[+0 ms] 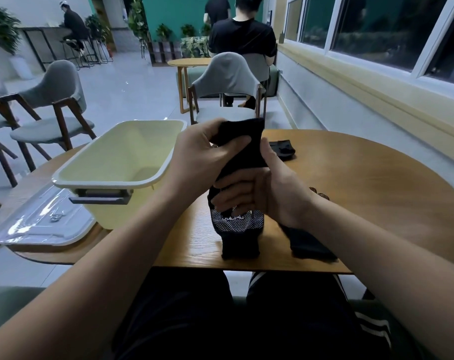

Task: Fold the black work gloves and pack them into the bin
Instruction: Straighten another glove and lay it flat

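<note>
I hold a black work glove (237, 229) with white grip dots upright over the wooden table (363, 178). My left hand (202, 157) pinches its upper cuff end. Lower down, my right hand (262, 196) grips its middle, fingers wrapped across the front. The glove's bottom end touches the table near the front edge. A second black glove (309, 244) lies flat under my right wrist. A folded black glove (283, 149) lies farther back on the table. The pale yellow bin (116, 175) stands at the left, nothing visible inside it.
A clear plastic lid (41, 222) lies at the table's left edge beside the bin. Grey chairs (231, 84) stand behind the table and to the left. A person sits at another table behind. A wall with windows runs along the right.
</note>
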Tool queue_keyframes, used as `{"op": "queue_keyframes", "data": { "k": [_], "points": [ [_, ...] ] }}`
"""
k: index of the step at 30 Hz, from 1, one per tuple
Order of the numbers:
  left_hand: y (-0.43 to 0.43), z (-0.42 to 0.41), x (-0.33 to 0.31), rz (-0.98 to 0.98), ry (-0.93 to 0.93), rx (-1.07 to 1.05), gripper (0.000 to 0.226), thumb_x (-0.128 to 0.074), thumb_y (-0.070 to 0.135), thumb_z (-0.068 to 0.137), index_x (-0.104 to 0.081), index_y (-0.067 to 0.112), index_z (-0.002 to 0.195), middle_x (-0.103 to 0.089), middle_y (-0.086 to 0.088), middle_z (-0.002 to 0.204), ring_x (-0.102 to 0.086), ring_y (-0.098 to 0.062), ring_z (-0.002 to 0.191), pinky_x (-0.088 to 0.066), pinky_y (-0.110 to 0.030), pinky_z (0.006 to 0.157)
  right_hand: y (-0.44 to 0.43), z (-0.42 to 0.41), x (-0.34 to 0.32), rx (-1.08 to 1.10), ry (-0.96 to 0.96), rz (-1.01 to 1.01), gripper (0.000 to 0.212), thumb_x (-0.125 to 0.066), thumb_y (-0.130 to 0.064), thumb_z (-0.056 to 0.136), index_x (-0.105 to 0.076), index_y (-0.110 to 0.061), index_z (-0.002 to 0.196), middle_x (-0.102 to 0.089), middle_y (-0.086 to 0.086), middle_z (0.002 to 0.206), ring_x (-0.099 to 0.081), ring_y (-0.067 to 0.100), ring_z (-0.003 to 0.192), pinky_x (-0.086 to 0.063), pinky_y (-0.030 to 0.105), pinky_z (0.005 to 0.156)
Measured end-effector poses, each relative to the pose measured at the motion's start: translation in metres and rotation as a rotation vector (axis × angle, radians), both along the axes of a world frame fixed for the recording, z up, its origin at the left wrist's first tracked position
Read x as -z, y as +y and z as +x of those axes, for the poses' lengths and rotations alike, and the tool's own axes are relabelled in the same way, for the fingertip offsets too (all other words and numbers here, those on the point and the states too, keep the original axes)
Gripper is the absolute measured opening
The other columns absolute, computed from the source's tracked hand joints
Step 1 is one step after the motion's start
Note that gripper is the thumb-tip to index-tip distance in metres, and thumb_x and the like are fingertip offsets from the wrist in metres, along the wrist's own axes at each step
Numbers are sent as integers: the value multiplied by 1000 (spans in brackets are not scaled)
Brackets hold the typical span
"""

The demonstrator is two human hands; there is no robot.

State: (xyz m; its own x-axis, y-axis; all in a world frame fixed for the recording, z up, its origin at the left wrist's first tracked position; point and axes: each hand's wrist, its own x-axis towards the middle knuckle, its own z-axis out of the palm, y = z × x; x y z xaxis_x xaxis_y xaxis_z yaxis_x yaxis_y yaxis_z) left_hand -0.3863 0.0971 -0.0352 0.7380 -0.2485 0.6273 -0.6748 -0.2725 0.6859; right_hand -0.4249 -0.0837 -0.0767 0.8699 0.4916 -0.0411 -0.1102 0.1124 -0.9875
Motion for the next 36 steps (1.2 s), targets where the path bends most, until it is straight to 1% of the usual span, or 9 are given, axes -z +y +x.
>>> {"op": "queue_keyframes", "data": {
  "k": [2,4,8,13,16,19,26,31,36],
  "points": [
    [1,-3,1,59,-26,3,8,-81,26,94,-77,19,96,-71,10,77,-62,-4,72,-50,-31,69,0,7,4,-85,148,110,118,-12,-91,92,-63,5,138,-64,33,136,-63,44,129,-47,50,108],
    [2,-8,3,111,-67,8,7,-81,25,93,-77,19,93,-70,8,76,-60,-3,71,-50,-31,68,1,14,9,-106,214,197,113,-12,-91,92,-67,-4,138,-64,27,141,-60,41,135,-38,53,118],
    [8,-15,17,194,-95,-7,7,-85,23,89,-80,24,95,-73,12,86,-66,-4,78,-47,-20,70,0,31,21,-97,278,337,101,-17,-91,94,-66,-14,139,-61,20,142,-56,37,135,-35,53,122],
    [19,-21,41,259,-190,-24,13,-86,26,87,-83,23,99,-72,14,96,-67,-8,86,-51,-29,74,-4,47,30,-148,333,426,106,-19,-90,94,-54,-9,153,-58,21,149,-54,35,136,-37,49,121],
    [23,-29,55,305,-246,0,14,-83,29,91,-84,22,102,-73,10,101,-69,-15,95,-55,-39,81,-7,53,34,-194,337,479,105,-26,-88,96,-43,-6,160,-43,20,162,-44,37,144,-24,47,126],
    [26,-35,70,397,-309,-26,16,-80,30,93,-84,25,108,-70,10,103,-63,-20,99,-52,-39,87,-7,56,38,-173,325,485,103,-32,-84,99,-40,-2,160,-31,24,169,-26,40,158,-15,51,132],
    [29,-46,98,451,-283,0,16,-84,23,92,-82,23,108,-63,6,98,-60,-16,91,-52,-36,79,-11,62,55,-28,348,453,106,-38,-81,99,-39,8,157,-43,33,158,-43,45,149,-32,56,126],
    [33,-50,111,518,-310,18,17,-75,35,96,-82,25,108,-67,8,97,-60,-20,92,-51,-43,80,-13,59,60,-113,357,406,107,-32,-79,101,-44,14,150,-49,37,151,-49,47,143,-40,55,121],
    [37,-55,125,542,-258,28,22,-71,41,97,-83,27,109,-71,11,98,-61,-18,93,-52,-42,80,-12,60,64,-60,354,339,102,-35,-77,102,-46,12,151,-52,34,151,-53,45,140,-43,55,119]
  ]
}}
